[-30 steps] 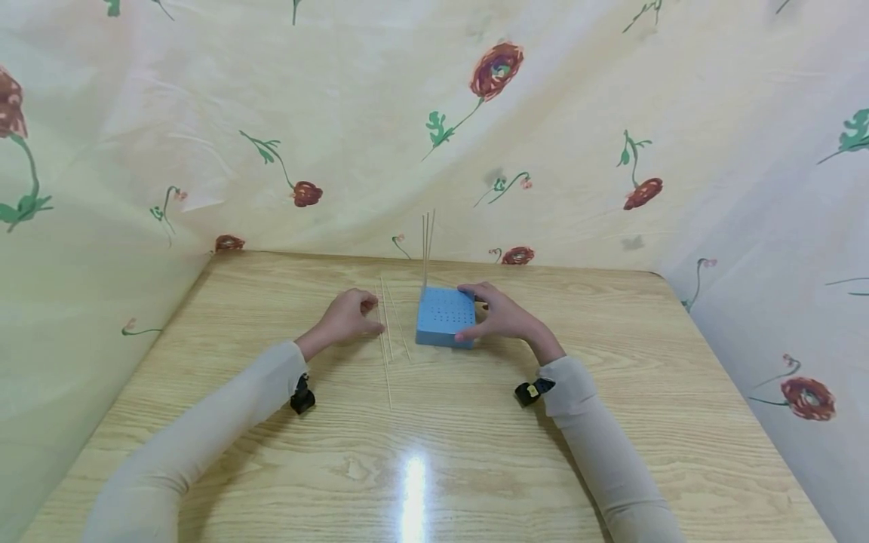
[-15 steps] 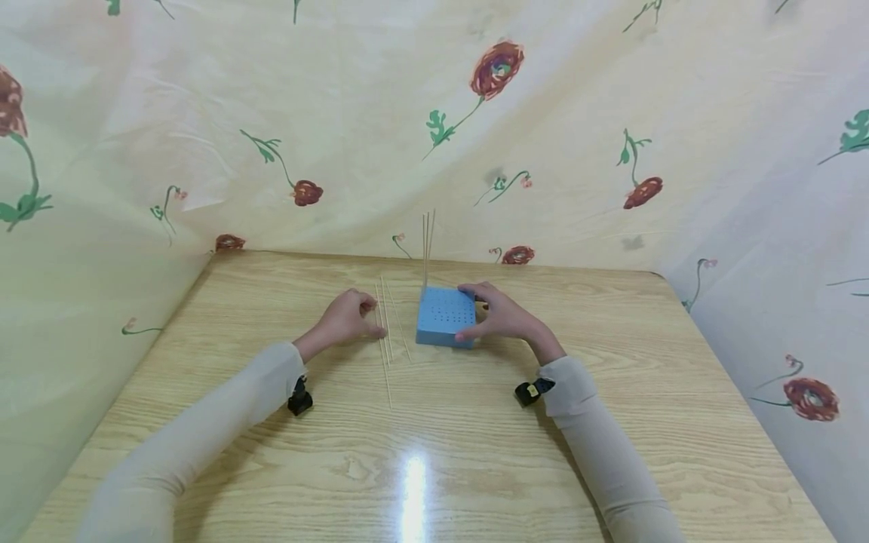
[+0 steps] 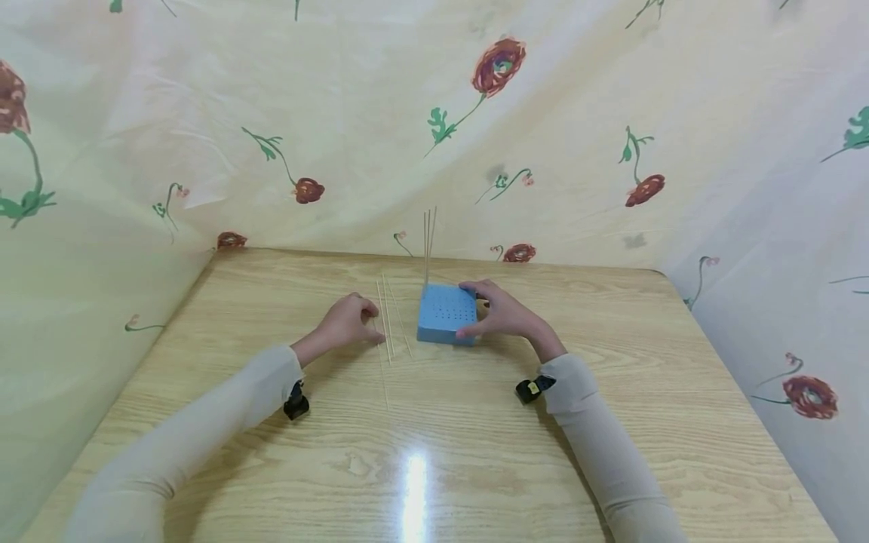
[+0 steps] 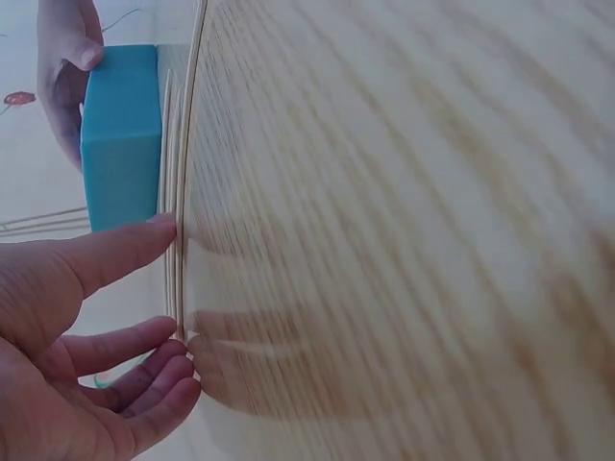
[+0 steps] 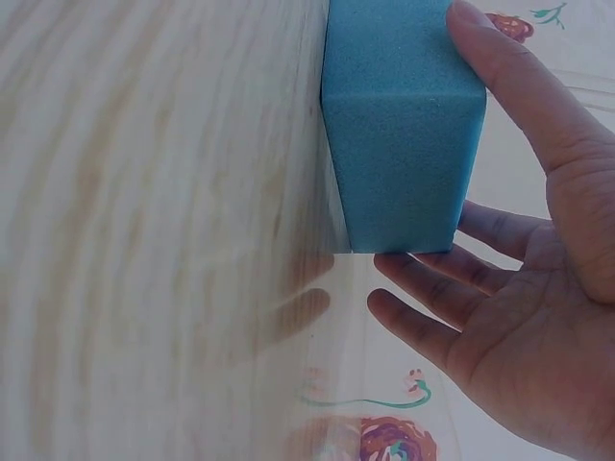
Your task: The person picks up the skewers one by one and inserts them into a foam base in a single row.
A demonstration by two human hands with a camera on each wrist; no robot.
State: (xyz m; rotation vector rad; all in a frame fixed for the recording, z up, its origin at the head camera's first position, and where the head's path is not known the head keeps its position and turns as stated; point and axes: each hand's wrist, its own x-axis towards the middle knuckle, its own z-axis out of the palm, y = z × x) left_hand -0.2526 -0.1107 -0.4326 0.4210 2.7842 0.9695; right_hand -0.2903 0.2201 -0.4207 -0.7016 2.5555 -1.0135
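Note:
A blue foam block (image 3: 437, 320) with rows of small holes stands on the wooden table. My right hand (image 3: 505, 314) holds its right side, thumb at the front and fingers at the back; the right wrist view shows the thumb on top of the foam block (image 5: 408, 125). Three thin wooden sticks (image 3: 427, 249) rise from the block's back left corner. To its left lie several more sticks (image 3: 401, 324). My left hand (image 3: 345, 323) touches the leftmost stick (image 3: 383, 377). In the left wrist view its thumb and fingers (image 4: 125, 346) meet the sticks with a gap between them.
The wooden table (image 3: 353, 467) reaches a flowered cloth (image 3: 366, 136) that hangs behind and along both sides. A bright light reflection (image 3: 415, 498) shows on the table's near part.
My left hand has shifted slightly toward me and left, and the leftmost stick has slid a little left, away from the others. The right hand and the block have stayed in place.

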